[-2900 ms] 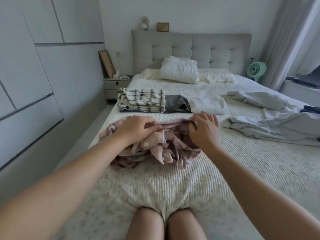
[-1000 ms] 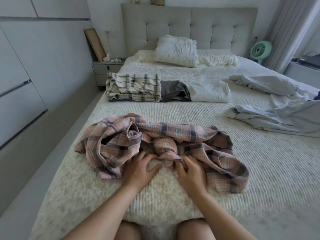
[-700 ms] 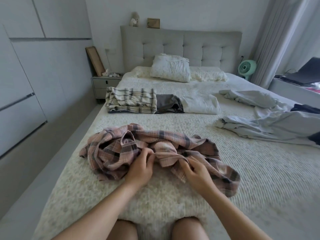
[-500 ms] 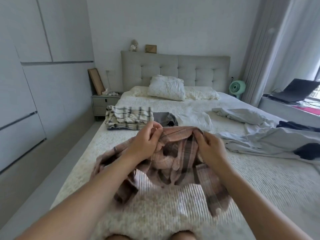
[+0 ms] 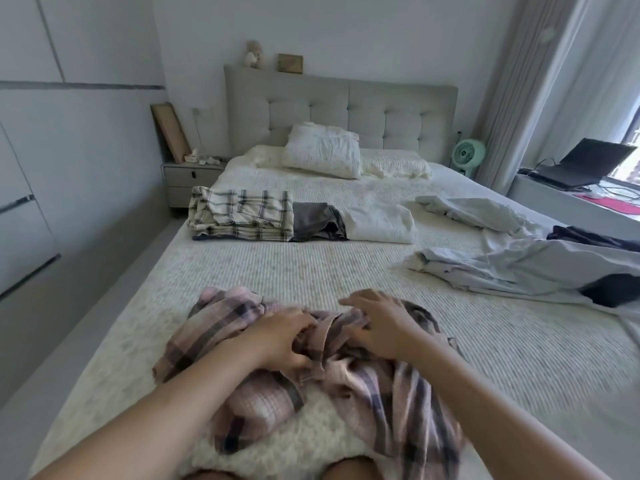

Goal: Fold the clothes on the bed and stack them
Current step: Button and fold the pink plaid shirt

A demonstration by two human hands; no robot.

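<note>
1. You are working on the pink plaid shirt [image 5: 346,386], which is lying bunched and unfolded on the bed [image 5: 277,278], at the foot end, well apart from the headboard [image 5: 339,112].
2. Your left hand [image 5: 280,341] is curling its fingers into a ridge of the shirt's cloth and gripping it.
3. Your right hand [image 5: 377,323] is resting on the shirt just beside the left, with its fingers spread and only slightly bent; it is pressing the cloth, not pinching it.
4. Three folded pieces are lying in a row nearer the headboard: a checked one [image 5: 239,216], a dark grey one [image 5: 317,221] and a white one [image 5: 379,225]. They are touching side by side and are not yet stacked.
5. Pale blue clothes [image 5: 512,265] are sprawling loose on the window side, with a dark garment [image 5: 588,237] beside them.
6. By my reckoning you are roughly halfway: this shirt, the loose pile and the stacking are all waiting.
</note>
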